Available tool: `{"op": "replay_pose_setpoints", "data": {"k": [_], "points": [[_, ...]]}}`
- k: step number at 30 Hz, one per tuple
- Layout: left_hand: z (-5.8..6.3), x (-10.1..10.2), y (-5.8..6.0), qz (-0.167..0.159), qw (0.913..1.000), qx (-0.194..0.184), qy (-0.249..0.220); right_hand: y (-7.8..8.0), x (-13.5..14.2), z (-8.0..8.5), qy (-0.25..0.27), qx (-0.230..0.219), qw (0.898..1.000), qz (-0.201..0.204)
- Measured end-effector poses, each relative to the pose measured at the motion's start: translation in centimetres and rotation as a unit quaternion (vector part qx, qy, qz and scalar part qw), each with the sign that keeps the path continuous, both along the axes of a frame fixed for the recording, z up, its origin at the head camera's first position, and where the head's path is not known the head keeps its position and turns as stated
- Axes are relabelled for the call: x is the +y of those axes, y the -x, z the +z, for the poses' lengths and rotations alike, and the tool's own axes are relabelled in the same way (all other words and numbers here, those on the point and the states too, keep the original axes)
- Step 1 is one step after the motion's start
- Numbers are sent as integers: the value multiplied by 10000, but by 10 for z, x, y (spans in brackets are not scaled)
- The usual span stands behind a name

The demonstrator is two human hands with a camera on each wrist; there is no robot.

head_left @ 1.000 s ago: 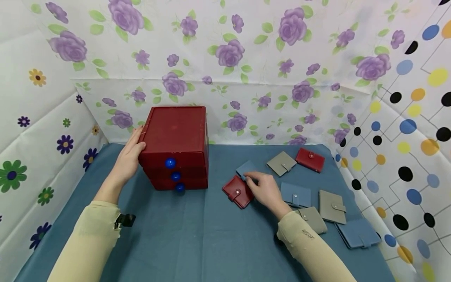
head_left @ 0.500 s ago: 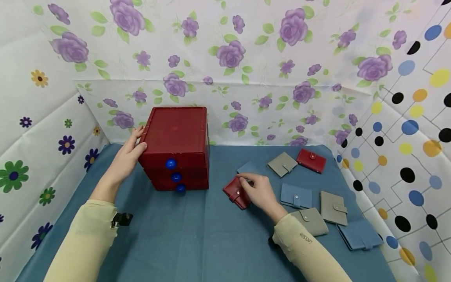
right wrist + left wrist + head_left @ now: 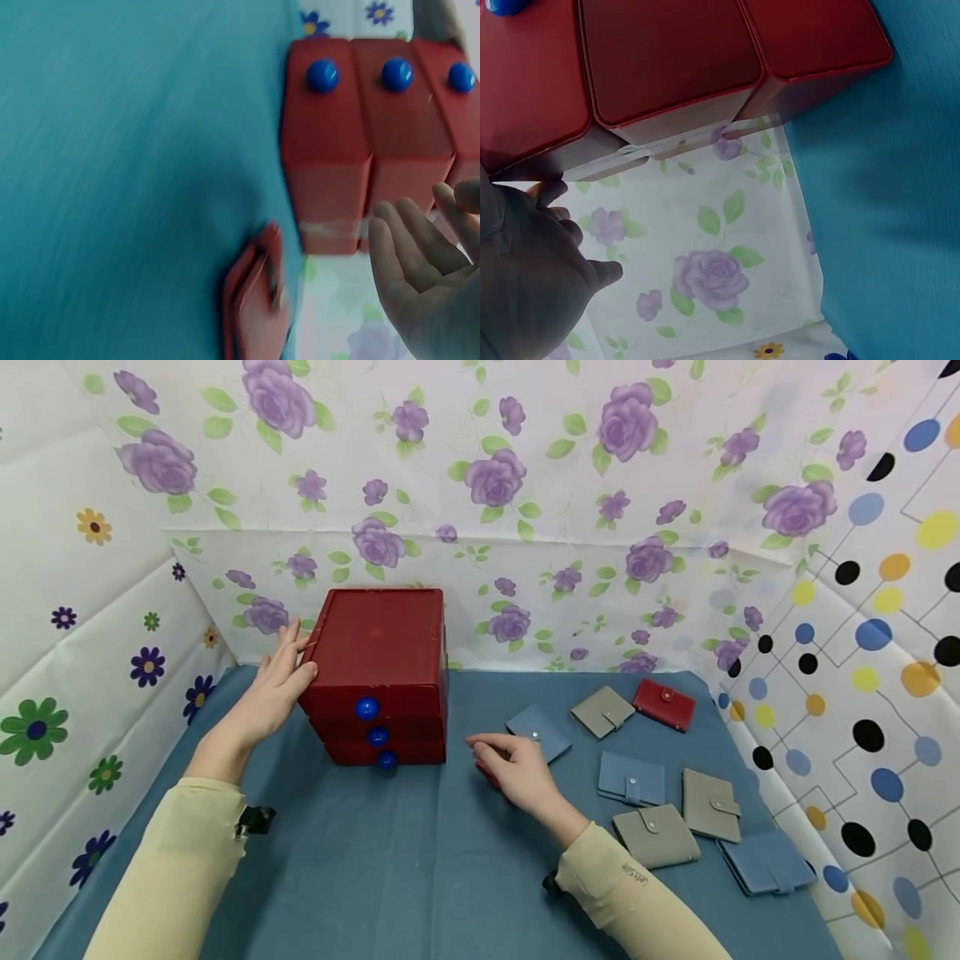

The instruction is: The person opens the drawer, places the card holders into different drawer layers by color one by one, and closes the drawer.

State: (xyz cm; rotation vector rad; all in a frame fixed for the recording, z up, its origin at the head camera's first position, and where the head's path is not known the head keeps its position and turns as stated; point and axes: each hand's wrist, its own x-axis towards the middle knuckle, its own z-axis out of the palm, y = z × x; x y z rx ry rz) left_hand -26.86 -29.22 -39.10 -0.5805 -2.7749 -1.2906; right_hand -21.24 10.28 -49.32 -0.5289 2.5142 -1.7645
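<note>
A red three-drawer box (image 3: 375, 639) with blue knobs stands on the table. My left hand (image 3: 270, 693) rests against its upper left edge, fingers fairly straight; the left wrist view shows the hand (image 3: 536, 262) beside the box's side. Right of the box, my right hand (image 3: 517, 774) hovers over a red wallet (image 3: 489, 775), which it mostly covers. In the right wrist view that wallet (image 3: 259, 315) lies apart from the fingers (image 3: 424, 255), which are extended and hold nothing. Just behind the hand lies a blue wallet (image 3: 542, 727).
To the right lie more snap wallets: a grey one (image 3: 602, 712), a red one (image 3: 664, 705), a blue one (image 3: 632, 777), two more grey ones including a front one (image 3: 656, 837), and another blue one (image 3: 768, 862). Patterned cloth walls (image 3: 525, 560) enclose the blue-covered table (image 3: 390, 877).
My right hand has left the blue wallet and shifted left and nearer, over the red wallet, so more of the blue one shows. The left hand stays at the box.
</note>
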Motion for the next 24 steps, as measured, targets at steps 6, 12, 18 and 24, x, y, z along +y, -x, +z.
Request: {"op": "replay_pose_setpoints", "data": {"k": [6,12,18,24], "points": [[3,-3,-2,-1,9995,-73,305,-8,-39,5,1039,-690,9895,727],[4,-1,0,-108,9982,-190,563,-13,-70,11,1486,-1094,9758,1175],[4,-2,1,-214,9981,-260,514,-10,-91,22,1742,-1470,9663,1196],[5,-6,1,-306,9977,-353,498,-4,-107,32,1906,-1793,9586,1119]]}}
